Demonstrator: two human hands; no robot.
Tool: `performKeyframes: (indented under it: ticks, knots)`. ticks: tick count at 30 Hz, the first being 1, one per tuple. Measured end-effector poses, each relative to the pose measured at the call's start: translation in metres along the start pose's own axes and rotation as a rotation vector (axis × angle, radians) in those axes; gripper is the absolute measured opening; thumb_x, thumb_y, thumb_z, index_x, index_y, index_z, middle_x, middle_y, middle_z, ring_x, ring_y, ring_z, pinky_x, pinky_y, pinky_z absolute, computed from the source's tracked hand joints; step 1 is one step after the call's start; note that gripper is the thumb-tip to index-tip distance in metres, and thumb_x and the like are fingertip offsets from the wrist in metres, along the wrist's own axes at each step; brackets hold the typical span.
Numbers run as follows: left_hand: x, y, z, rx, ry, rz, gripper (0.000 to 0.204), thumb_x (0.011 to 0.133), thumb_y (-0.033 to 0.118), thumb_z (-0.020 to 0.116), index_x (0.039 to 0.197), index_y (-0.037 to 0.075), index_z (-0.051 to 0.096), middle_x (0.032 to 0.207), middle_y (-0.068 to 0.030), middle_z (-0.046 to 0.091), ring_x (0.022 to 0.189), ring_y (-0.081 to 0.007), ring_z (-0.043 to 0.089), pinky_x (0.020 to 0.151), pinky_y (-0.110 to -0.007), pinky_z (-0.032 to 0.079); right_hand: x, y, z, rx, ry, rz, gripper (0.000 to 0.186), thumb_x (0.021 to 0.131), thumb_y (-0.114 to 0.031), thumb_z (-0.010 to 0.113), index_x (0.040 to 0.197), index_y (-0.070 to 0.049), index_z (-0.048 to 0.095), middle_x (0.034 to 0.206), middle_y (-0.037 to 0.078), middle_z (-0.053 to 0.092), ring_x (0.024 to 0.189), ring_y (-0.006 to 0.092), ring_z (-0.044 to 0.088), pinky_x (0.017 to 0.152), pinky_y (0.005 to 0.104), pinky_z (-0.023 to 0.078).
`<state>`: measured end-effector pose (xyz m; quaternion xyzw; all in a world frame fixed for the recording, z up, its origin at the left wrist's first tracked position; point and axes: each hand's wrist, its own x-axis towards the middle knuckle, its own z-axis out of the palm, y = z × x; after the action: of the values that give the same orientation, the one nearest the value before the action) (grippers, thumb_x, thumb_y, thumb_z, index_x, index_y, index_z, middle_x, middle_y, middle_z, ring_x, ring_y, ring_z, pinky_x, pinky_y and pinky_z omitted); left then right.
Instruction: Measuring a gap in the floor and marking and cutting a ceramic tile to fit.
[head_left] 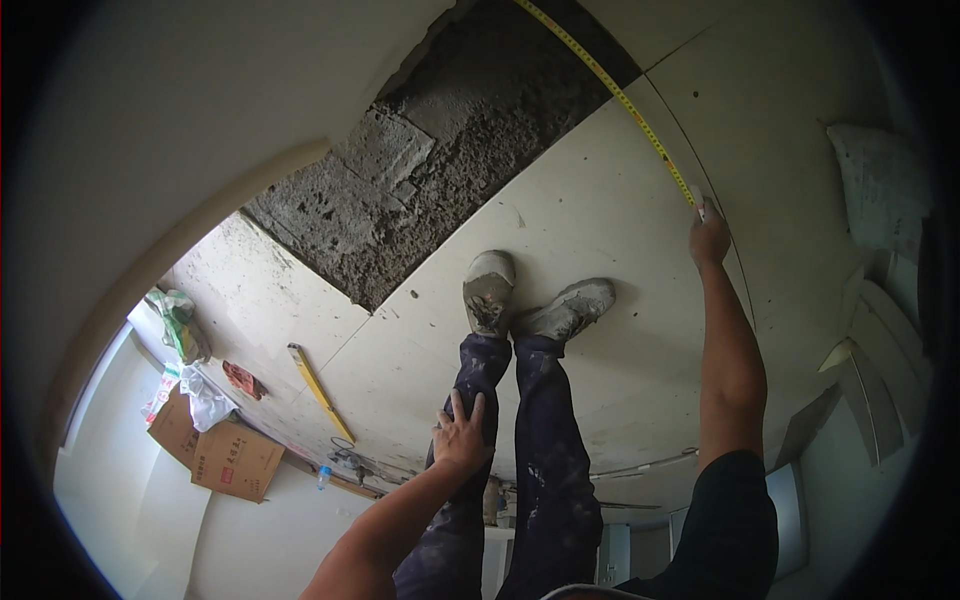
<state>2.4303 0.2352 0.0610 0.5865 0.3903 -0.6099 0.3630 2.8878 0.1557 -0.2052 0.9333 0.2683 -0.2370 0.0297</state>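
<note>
My right hand (708,235) grips the pale case of a tape measure (701,208). Its long yellow blade (625,100) stretches up and left past the corner of a dark recessed patch of rough mortar (470,130), out to the top edge of the view. My left hand (457,432) rests on my left leg near the knee, its fingers spread and holding nothing. My dusty shoes (490,295) stand on large pale tiles (580,220), just below the mortar patch.
A curved pale wall (175,120) borders the left. A yellow level (315,385) lies on the tiles, near a red cloth (243,380), plastic sacks (175,320), cardboard (235,465) and a water bottle (323,477). A pale sack (870,190) and boards (870,400) lie at the right.
</note>
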Motion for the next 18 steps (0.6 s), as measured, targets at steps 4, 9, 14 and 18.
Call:
performKeyframes:
  ticks: [4, 9, 14, 18]
  knots:
    - [0.004, -0.001, 0.003, -0.037, 0.0, 0.018, 0.101, 0.068, 0.031, 0.079, 0.151, 0.025, 0.023, 0.154, -0.0244, 0.017, 0.129, -0.0529, 0.036, 0.094, -0.056, 0.044, -0.001, -0.003, -0.002, 0.009, 0.013, 0.013, 0.025, 0.097, -0.027, 0.05, 0.115, -0.015, 0.061, 0.097, 0.014, 0.069, 0.089, 0.0382, 0.066, 0.073, 0.0469, 0.052]
    - [0.004, -0.008, 0.004, -0.013, 0.011, 0.014, 0.1, 0.067, 0.031, 0.079, 0.15, 0.024, 0.023, 0.153, -0.0253, 0.017, 0.129, -0.054, 0.036, 0.095, -0.056, 0.045, 0.003, -0.007, 0.01, -0.048, 0.032, 0.035, 0.023, 0.092, -0.028, 0.055, 0.11, -0.015, 0.064, 0.098, 0.015, 0.068, 0.09, 0.0385, 0.065, 0.074, 0.047, 0.051]
    - [0.008, 0.002, 0.005, -0.001, -0.029, 0.002, 0.108, 0.065, 0.033, 0.083, 0.151, 0.024, 0.02, 0.154, -0.0235, 0.015, 0.131, -0.0495, 0.034, 0.098, -0.054, 0.044, 0.008, -0.002, 0.018, -0.09, 0.117, 0.047, 0.019, 0.086, -0.021, 0.057, 0.102, -0.017, 0.066, 0.095, 0.012, 0.068, 0.088, 0.0373, 0.065, 0.072, 0.049, 0.051]
    - [0.006, -0.007, 0.006, 0.009, -0.007, -0.009, 0.11, 0.064, 0.034, 0.084, 0.152, 0.024, 0.02, 0.153, -0.0238, 0.016, 0.129, -0.0472, 0.037, 0.097, -0.053, 0.044, -0.004, -0.018, 0.024, -0.067, 0.141, 0.006, 0.015, 0.086, -0.02, 0.057, 0.098, -0.017, 0.067, 0.097, 0.009, 0.067, 0.087, 0.0354, 0.064, 0.071, 0.0476, 0.051]
